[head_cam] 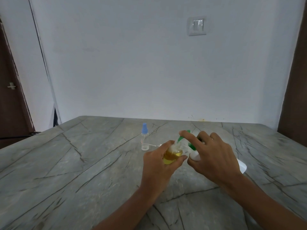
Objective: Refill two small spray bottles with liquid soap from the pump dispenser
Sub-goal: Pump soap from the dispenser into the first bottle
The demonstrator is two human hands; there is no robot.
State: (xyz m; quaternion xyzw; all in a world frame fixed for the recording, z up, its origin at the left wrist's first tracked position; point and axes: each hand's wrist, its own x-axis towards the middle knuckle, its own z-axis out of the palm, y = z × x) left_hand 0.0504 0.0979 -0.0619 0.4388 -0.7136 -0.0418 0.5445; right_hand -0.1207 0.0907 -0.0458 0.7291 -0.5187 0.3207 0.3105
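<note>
we see the left hand [159, 161] with its grip closed around the small bottle [172, 155], lifted off the tabletop [83, 163] near its middle, part full of yellow soap. its open mouth sits just under the green spout [180, 139] of the pump dispenser [194, 157]. the right hand [214, 155] lies over the pump with its index finger [189, 136] stretched along the green head; we cannot tell whether its other fingers clasp the dispenser.

the mouth looks narrow, so we judge that a hard press or a small drift of either hand could send soap down the bottle's side and onto the fingers, making the grip slippery. the dispenser seems tilted, so it might tip. overfilling is another risk.

the second spray bottle [144, 138], blue-capped, stands toward the far edge, beside a white tube [153, 145].
</note>
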